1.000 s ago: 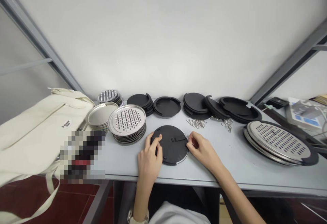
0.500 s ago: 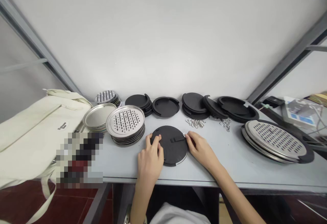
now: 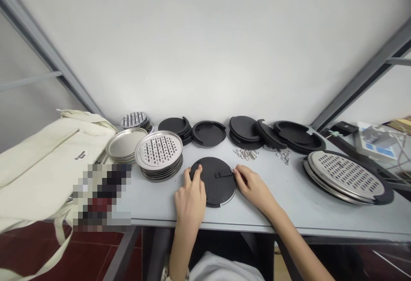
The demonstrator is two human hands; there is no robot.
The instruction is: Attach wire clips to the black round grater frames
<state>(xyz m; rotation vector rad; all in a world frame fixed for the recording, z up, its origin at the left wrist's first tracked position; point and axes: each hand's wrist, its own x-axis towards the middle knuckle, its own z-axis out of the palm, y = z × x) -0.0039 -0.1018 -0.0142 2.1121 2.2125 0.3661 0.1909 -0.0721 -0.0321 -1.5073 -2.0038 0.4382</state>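
Observation:
A round black disc (image 3: pixel 213 189) lies flat on the table, a narrow black strip across its middle and a silver edge at its lower right. On its left part rests my left hand (image 3: pixel 192 193), fingers spread over the rim. My right hand (image 3: pixel 252 184) is at the disc's right edge, thumb and index finger pinched on a small metal clip (image 3: pixel 231 170) at the end of the strip. Left of the disc stands a stack of round metal grater plates (image 3: pixel 159 150). Several metal clips (image 3: pixel 246 154) lie beyond the disc.
Black round holders (image 3: pixel 208 134) line the back of the table (image 3: pixel 272 225). Plain metal plates (image 3: pixel 126 144) and a cream bag (image 3: pixel 38 165) are at the left. Larger grater plates (image 3: pixel 348 174) sit at the right. A grey frame rises on both sides.
My left hand has shifted slightly, its fingers now closer together on the disc. My right hand keeps its pinch at the clip. The view has moved a little.

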